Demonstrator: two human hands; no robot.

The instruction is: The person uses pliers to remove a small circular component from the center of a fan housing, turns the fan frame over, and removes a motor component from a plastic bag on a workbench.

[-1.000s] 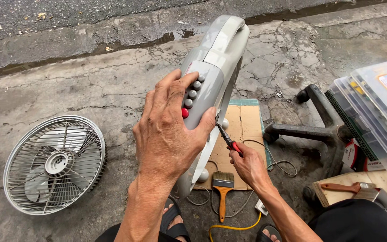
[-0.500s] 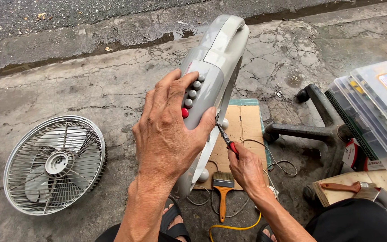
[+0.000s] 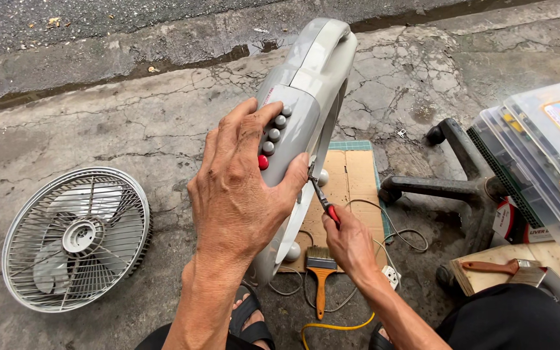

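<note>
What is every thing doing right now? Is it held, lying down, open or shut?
Left hand: gripping the fan base, thumb on its edge.
Fan base: grey, held up off the ground, tilted.
Right hand: closed around the screwdriver.
Screwdriver: tip against the fan base's side.
Fan head: detached, lying flat, grille on.
Paintbrush: lying on the ground.
Clear boxes: stacked, lids shut.

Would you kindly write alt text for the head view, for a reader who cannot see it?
A person's left hand grips a grey fan base with a row of buttons, while the right hand works a red-handled screwdriver into its side. On the cracked concrete lie a fan grille, a paintbrush and cardboard.
</note>
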